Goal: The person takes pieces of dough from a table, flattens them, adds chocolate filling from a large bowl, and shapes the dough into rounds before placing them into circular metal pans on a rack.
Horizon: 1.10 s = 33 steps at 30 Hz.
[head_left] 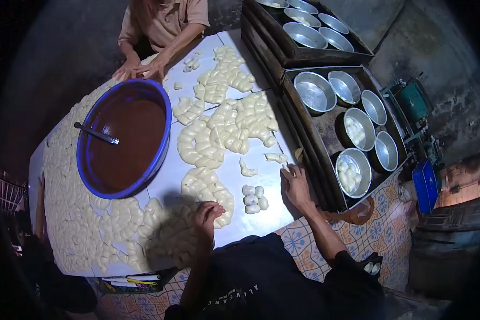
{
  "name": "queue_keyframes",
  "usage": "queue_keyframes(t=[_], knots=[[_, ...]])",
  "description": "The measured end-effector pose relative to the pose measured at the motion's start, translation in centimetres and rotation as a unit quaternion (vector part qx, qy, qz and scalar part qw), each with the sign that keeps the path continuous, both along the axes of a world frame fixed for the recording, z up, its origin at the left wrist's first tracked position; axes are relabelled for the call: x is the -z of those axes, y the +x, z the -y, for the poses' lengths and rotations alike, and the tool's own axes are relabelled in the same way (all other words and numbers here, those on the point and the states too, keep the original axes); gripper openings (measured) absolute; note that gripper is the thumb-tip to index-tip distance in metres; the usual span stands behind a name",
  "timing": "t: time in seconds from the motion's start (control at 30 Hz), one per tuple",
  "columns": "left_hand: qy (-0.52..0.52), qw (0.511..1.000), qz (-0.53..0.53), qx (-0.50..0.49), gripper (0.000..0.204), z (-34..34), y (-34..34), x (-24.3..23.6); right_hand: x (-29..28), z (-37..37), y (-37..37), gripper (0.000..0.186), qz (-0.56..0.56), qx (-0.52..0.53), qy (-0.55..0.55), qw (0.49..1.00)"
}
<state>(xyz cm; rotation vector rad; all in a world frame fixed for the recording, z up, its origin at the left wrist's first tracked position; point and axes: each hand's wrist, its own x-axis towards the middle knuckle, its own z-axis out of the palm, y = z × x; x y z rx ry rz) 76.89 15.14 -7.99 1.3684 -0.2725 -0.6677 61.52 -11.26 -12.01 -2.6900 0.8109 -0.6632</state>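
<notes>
My left hand [207, 215] is curled over the near end of a pile of pale dough pieces [205, 186] on the white table [234, 226]; whether it grips a piece is hidden. My right hand [295, 185] rests flat near the table's right edge, fingers apart, holding nothing. Between my hands sit several small rolled dough balls [253, 198]. A loose dough strip [247, 170] and another piece [275, 157] lie just beyond my right hand.
A big blue basin [165, 114] of brown filling with a spoon [97, 134] stands at the table's middle. Dough covers the left side [74, 213]. Dark trays [325, 136] of round metal pans [353, 172], some holding dough balls, stand on the right. Another person's hands [138, 69] work at the far end.
</notes>
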Motion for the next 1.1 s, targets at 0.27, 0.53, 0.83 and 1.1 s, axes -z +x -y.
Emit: queue_keyframes(t=[0.27, 0.53, 0.83, 1.1], knots=[[-0.018, 0.988, 0.131, 0.085, 0.036, 1.5, -1.5, -2.2, -6.4, -8.1, 3.5, 0.035, 0.155, -0.121, 0.515, 0.834], [-0.062, 0.99, 0.024, -0.12, 0.021, 1.9, -1.7, -0.5, -5.6, -12.4, 7.7, 0.026, 0.156, -0.175, 0.455, 0.859], [-0.284, 0.865, -0.414, -0.007, 0.059, -0.5, -0.6, -2.1, -6.2, -13.3, 10.2, 0.065, 0.124, -0.359, 0.46, 0.803], [-0.274, 0.957, -0.033, 0.092, 0.074, -0.9, 16.7, -7.1, -4.9, -12.2, 12.1, 0.11, 0.194, -0.312, 0.678, 0.637]])
